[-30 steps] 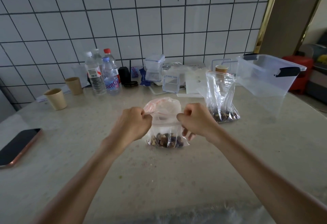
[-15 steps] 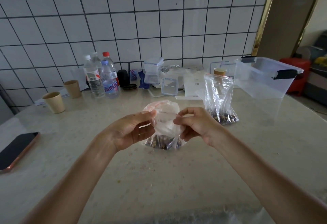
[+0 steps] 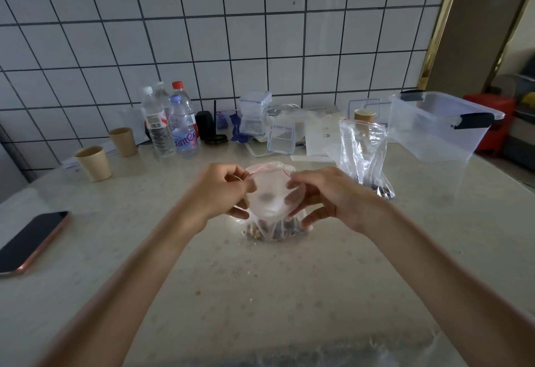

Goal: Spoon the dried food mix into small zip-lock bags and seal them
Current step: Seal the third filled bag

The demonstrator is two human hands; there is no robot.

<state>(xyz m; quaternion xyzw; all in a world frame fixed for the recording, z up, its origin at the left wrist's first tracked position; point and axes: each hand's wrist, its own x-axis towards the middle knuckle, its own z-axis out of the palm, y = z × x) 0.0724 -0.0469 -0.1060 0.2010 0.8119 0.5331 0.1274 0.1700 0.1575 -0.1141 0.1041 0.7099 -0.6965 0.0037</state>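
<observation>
A small clear zip-lock bag (image 3: 268,193) with a red strip at its top stands on the table in front of me, with brown dried food mix (image 3: 275,230) in its bottom. My left hand (image 3: 223,191) pinches the bag's top at the left. My right hand (image 3: 324,197) pinches it at the right, its lower fingers spread against the bag's side. The bag's mouth bulges open between the two hands. A second clear bag (image 3: 363,155) with mix in its bottom stands upright to the right, behind my right hand.
A clear plastic box (image 3: 437,126) with black latches sits at the right. Water bottles (image 3: 173,123), two paper cups (image 3: 94,162), small clear containers (image 3: 254,114) and packaging line the tiled wall. A phone (image 3: 30,243) lies at the left. Crumpled clear plastic (image 3: 333,352) lies at the near edge.
Both hands went from tight fists on the bag's top to a looser pinch, and the bag's mouth has spread wider. The view has tilted down slightly.
</observation>
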